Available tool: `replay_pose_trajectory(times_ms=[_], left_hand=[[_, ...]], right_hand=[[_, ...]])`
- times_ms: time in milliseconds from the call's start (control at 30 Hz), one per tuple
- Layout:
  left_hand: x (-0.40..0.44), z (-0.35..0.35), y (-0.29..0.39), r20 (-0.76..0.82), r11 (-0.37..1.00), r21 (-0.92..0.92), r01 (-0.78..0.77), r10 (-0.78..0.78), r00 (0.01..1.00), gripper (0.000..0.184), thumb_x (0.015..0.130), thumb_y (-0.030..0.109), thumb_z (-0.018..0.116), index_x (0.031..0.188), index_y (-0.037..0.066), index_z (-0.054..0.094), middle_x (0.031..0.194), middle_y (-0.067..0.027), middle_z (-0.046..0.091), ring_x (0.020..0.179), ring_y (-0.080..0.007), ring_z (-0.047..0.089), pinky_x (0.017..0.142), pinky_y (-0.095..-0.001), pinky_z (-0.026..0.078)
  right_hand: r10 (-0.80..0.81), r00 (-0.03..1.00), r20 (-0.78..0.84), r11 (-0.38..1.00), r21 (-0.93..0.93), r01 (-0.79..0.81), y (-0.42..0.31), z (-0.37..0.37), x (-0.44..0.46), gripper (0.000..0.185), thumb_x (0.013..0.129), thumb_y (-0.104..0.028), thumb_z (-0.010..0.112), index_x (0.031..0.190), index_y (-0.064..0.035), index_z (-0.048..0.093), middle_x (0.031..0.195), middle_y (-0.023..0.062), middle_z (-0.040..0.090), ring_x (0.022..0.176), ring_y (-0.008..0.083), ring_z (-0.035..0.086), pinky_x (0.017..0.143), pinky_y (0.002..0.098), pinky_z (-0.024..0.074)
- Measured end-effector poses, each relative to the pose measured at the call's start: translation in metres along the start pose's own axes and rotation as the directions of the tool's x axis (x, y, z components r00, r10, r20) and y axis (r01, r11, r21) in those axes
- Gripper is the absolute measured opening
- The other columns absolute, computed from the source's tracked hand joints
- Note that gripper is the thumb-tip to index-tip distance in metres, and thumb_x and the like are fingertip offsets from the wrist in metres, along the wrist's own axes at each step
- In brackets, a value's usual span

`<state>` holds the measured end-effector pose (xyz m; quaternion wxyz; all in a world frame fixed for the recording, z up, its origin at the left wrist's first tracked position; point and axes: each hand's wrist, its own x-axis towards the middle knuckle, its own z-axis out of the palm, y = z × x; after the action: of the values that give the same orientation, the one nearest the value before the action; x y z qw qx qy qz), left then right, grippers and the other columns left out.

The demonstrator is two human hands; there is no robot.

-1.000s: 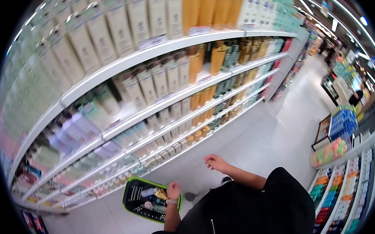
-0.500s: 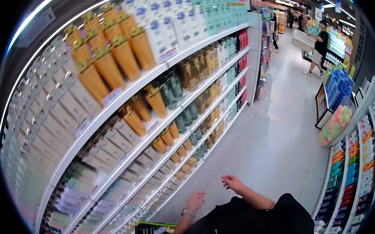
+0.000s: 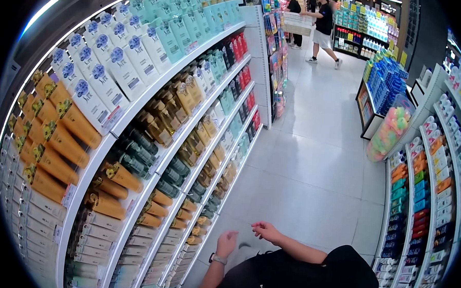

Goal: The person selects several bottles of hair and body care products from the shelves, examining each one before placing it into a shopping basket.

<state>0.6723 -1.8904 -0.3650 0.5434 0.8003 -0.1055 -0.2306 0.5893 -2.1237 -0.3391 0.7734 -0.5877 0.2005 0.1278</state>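
Note:
My left hand (image 3: 227,242), with a band on its wrist, is in front of my body at the lower middle of the view. Its fingers are loosely extended and hold nothing visible. Just to its right, my right hand (image 3: 268,231) hovers over the floor with fingers loosely bent and apart, nothing seen in it. The hands do not touch each other or the shelves. Nearest to my left hand is the long white shelf unit (image 3: 160,166). It carries orange tubes (image 3: 69,119), white bottles with blue flower prints (image 3: 108,61), mint bottles (image 3: 181,31) and dark green bottles (image 3: 137,153).
A tiled aisle floor (image 3: 312,168) runs ahead. On the right are curved shelves (image 3: 418,203) of packaged goods, a clear container of colourful balls (image 3: 390,128) and a blue product display (image 3: 384,89). Farther off, a person in black (image 3: 323,24) holds a white crate (image 3: 298,24).
My view has moved along the aisle, and the shelf goods appear farther left and lower. The basket at lower left has left view. The person with the crate has moved left in view.

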Motion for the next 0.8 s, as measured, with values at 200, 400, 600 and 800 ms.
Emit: replay_pose_trajectory(times_ms=[200, 400, 600, 800], left_hand=[[0.080, 0.013, 0.049, 0.000, 0.991, 0.112, -0.068, 0.068, 0.998, 0.018, 0.094, 0.011, 0.056, 0.104, 0.003, 0.070, 0.087, -0.0082, 0.069, 0.078, -0.0141, 0.065, 0.071, -0.0285, 0.051], [0.199, 0.020, 0.081, 0.021, 0.999, -0.028, -0.032, 0.033, 0.999, 0.015, 0.095, 0.009, 0.055, 0.101, 0.004, 0.068, 0.075, -0.0028, 0.060, 0.066, -0.0091, 0.054, 0.060, -0.0269, 0.045], [0.326, 0.024, 0.129, -0.043, 0.985, -0.118, -0.123, 0.118, 0.992, 0.010, 0.095, 0.006, 0.055, 0.097, 0.003, 0.064, 0.066, 0.0024, 0.046, 0.062, -0.0062, 0.044, 0.056, -0.0259, 0.039], [0.394, 0.010, 0.184, 0.016, 0.985, -0.158, -0.070, 0.073, 0.997, 0.006, 0.093, 0.001, 0.056, 0.095, 0.002, 0.062, 0.067, 0.0051, 0.045, 0.065, -0.0042, 0.044, 0.058, -0.0228, 0.038]], right_hand=[[-0.013, 0.997, -0.077, 0.999, 0.051, 0.017, -0.041, -0.037, 0.029, 0.027, 0.096, -0.017, 0.057, 0.120, -0.0051, 0.059, 0.100, 0.0042, 0.064, 0.083, 0.0124, 0.061, 0.071, 0.0284, 0.0500], [-0.011, 0.989, -0.146, 0.996, 0.090, 0.024, -0.084, -0.093, 0.102, 0.027, 0.095, -0.017, 0.058, 0.120, -0.0039, 0.059, 0.096, 0.0039, 0.063, 0.082, 0.0124, 0.061, 0.069, 0.0282, 0.0503], [-0.085, 0.984, -0.159, 0.996, -0.046, 0.079, -0.187, -0.133, 0.195, 0.028, 0.094, -0.019, 0.060, 0.119, -0.0048, 0.059, 0.094, 0.0023, 0.063, 0.082, 0.0117, 0.060, 0.068, 0.0279, 0.0495], [-0.239, 0.951, -0.194, 0.933, -0.318, 0.170, -0.273, -0.166, 0.288, 0.030, 0.091, -0.018, 0.064, 0.117, -0.0048, 0.061, 0.097, 0.0026, 0.063, 0.084, 0.0123, 0.058, 0.073, 0.0285, 0.0503]])
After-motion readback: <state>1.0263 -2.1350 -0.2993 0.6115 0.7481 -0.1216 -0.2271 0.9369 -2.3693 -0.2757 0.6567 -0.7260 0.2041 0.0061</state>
